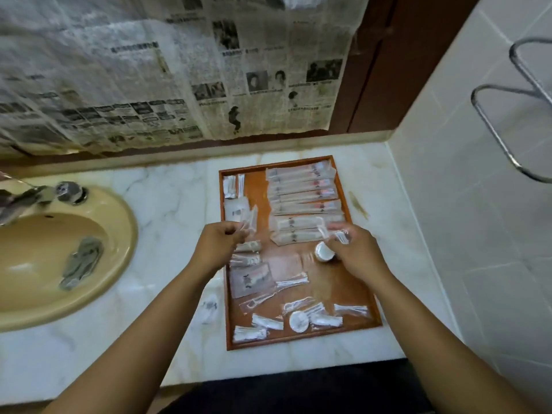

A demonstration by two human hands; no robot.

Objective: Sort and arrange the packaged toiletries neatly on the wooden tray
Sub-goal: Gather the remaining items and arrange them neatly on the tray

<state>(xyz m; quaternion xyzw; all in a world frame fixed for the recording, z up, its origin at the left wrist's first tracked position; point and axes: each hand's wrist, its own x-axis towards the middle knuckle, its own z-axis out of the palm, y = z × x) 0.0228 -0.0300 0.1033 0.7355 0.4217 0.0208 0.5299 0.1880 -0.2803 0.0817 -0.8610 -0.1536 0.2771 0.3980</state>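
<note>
A wooden tray (pixel 355 289) lies on the marble counter. Long toothbrush packets (pixel 301 186) lie stacked in its far right part. Small cotton-swab packets (pixel 267 321) are scattered at its near end, with a flat sachet (pixel 251 279) at the left. My left hand (pixel 218 246) hovers over the tray's left edge and pinches a clear packet (pixel 249 219). My right hand (pixel 355 249) is above the tray's middle right, holding a small swab packet (pixel 340 236) in its fingers. A small white jar (pixel 324 252) sits just under that hand.
A beige sink (pixel 59 249) with a chrome tap (pixel 35 195) lies to the left. One loose packet (pixel 209 306) rests on the counter beside the tray. Newspaper covers the back wall; a tiled wall with a chrome rail (pixel 507 121) stands at the right.
</note>
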